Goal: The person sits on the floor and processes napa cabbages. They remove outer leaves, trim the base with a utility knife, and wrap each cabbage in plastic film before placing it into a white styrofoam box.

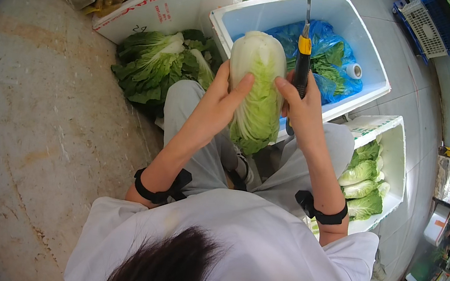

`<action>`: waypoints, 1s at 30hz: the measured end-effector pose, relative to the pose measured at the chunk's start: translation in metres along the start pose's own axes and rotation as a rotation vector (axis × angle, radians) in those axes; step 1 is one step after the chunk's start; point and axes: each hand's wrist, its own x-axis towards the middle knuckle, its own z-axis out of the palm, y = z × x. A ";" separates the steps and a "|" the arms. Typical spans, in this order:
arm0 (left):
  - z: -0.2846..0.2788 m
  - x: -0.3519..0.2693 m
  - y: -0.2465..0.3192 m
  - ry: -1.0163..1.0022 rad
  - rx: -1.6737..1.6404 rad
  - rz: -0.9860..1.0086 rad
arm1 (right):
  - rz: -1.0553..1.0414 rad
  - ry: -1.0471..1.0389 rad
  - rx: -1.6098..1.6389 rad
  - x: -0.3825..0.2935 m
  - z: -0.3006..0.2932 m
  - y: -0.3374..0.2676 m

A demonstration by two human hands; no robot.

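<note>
A head of napa cabbage [259, 93] is held in front of me, its pale stem end pointing away and its leafy green tip towards my lap. My left hand [225, 96] grips its left side, thumb on top. A knife [302, 64] with a black and yellow handle is in my right hand [301, 104], blade pointing away from me. The thumb of that same hand touches the cabbage's right side. Beyond the cabbage stands a white foam box [364, 43] with a blue plastic bag [321, 32] and loose green leaves [329, 64] inside.
Large cabbage leaves [161, 68] are heaped on the floor at left, beside another foam box [176, 0] bearing writing. On my right, a foam box [397, 168] holds several cabbages [362, 180]. A small white roll [354, 71] lies on the blue bag. Plastic crates [428, 29] stand far right.
</note>
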 end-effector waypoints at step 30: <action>-0.042 -0.010 0.011 0.475 0.958 0.387 | -0.755 -0.157 -0.914 -0.005 -0.011 -0.031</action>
